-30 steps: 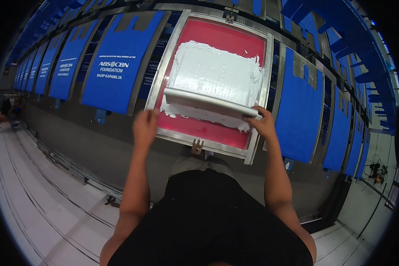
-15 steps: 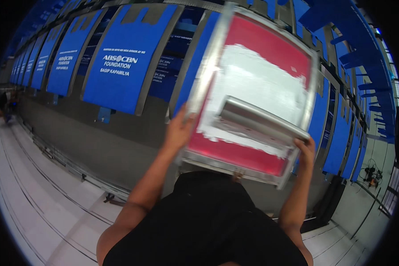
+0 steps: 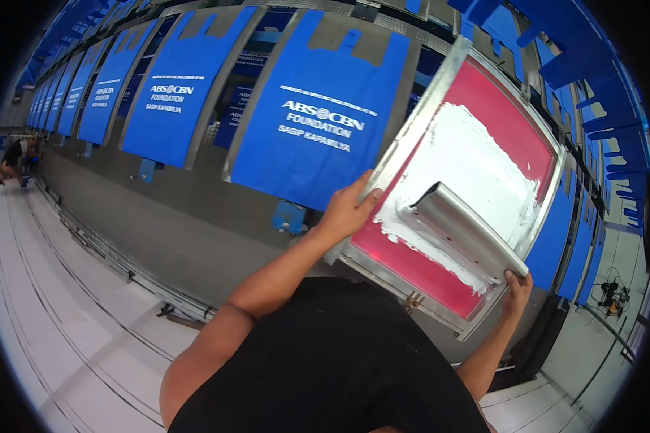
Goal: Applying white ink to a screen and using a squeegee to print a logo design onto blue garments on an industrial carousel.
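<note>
A metal-framed screen [image 3: 498, 76] with a red mesh [image 3: 484, 101] and thick white ink [image 3: 469, 166] spread across it fills the right of the centre, tilted diagonally in my view. A long silver squeegee [image 3: 458, 216] lies across the ink's lower part. My left hand [image 3: 350, 206] grips the screen's left rail, fingers curled on it. My right hand [image 3: 516, 285] is closed on the squeegee's right end, beside the frame's lower right side. Left of the screen, a blue bag [image 3: 339, 79] with white print lies flat on a metal plate.
Rows of blue bags [image 3: 166, 65] on plates run left and right, with more hanging at upper right [image 3: 578, 65]. Below them are a dark surface [image 3: 159, 216], a metal rail [image 3: 133, 281] and pale floor [image 3: 65, 303]. A person [image 3: 11, 166] stands at far left; dark equipment [image 3: 614, 292] at right.
The screen, squeegee and both my hands have shifted rightward in the picture and are more tilted. My left hand now holds the rail, and the printed bag left of the screen has come into view.
</note>
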`<state>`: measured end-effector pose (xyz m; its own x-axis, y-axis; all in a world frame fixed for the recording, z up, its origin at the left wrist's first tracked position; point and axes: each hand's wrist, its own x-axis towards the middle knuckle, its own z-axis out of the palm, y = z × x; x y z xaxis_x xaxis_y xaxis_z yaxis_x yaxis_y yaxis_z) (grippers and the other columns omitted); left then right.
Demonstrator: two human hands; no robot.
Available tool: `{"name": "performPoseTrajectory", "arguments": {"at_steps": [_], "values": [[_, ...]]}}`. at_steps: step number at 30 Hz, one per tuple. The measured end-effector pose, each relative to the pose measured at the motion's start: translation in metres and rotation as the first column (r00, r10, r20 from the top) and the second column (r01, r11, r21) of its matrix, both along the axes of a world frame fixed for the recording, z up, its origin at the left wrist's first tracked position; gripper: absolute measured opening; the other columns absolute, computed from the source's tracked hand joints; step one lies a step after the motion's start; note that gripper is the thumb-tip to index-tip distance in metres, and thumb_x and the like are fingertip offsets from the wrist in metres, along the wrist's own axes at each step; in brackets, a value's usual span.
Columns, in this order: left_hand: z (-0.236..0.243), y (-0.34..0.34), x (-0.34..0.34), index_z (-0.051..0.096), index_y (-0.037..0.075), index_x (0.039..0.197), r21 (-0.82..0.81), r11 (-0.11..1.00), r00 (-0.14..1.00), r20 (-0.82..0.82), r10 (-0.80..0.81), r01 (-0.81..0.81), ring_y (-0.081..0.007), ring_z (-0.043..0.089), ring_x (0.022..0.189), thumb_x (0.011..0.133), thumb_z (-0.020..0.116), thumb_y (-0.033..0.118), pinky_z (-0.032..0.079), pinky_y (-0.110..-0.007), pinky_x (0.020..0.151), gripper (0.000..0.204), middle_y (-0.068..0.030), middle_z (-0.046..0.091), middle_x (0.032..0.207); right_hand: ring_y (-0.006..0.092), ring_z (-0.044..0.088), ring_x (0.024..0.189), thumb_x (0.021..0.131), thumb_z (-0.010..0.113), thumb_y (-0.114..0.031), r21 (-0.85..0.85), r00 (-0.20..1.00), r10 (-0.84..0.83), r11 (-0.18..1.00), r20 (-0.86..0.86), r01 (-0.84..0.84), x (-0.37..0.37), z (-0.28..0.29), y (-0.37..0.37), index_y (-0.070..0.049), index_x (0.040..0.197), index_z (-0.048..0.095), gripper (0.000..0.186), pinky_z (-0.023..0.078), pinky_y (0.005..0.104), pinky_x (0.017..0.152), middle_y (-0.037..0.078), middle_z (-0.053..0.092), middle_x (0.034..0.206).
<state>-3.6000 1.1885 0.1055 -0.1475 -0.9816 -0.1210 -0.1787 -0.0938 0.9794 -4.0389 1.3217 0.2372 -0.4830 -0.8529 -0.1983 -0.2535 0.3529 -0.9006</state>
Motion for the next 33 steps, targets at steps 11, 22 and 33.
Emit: {"name": "performPoseTrajectory", "arguments": {"at_steps": [11, 22, 33], "values": [[0.025, 0.025, 0.010, 0.049, -0.002, 0.132, 0.134, 0.981, 0.984, 0.127, 0.124, -0.141, -0.0413, 0.063, 0.100, 0.094, 0.058, 0.035, 0.050, -0.040, 0.083, 0.054, -0.0301, 0.062, 0.107, 0.0153, 0.061, 0.091, 0.069, 0.079, -0.007, 0.026, 0.975, 0.192, 0.980, 0.117, -0.196, -0.015, -0.016, -0.051, 0.000, 0.105, 0.065, 0.039, 0.045, 0.0291, 0.087, 0.006, 0.067, 0.097], [0.002, -0.009, 0.043, 0.048, -0.004, 0.132, 0.035, 0.999, 0.999, 0.032, -0.041, 0.039, -0.0443, 0.062, 0.096, 0.093, 0.058, 0.037, 0.050, -0.044, 0.081, 0.058, -0.0311, 0.063, 0.102, 0.0166, 0.061, 0.095, 0.071, 0.078, -0.011, 0.023, 1.000, 0.016, 1.000, -0.007, -0.016, 0.035, 0.000, -0.001, 0.000, 0.111, 0.064, 0.044, 0.042, 0.0298, 0.090, 0.006, 0.067, 0.102], [-0.016, 0.012, -0.037, 0.053, -0.003, 0.128, -0.045, 0.996, 0.988, 0.128, 0.085, -0.080, -0.0434, 0.061, 0.102, 0.092, 0.059, 0.039, 0.049, -0.042, 0.086, 0.057, -0.0319, 0.061, 0.108, 0.0156, 0.062, 0.087, 0.067, 0.079, -0.009, 0.014, 0.996, 0.078, 0.997, 0.038, -0.079, -0.037, -0.026, -0.016, -0.001, 0.104, 0.065, 0.040, 0.048, 0.0288, 0.083, 0.004, 0.067, 0.095]]}}
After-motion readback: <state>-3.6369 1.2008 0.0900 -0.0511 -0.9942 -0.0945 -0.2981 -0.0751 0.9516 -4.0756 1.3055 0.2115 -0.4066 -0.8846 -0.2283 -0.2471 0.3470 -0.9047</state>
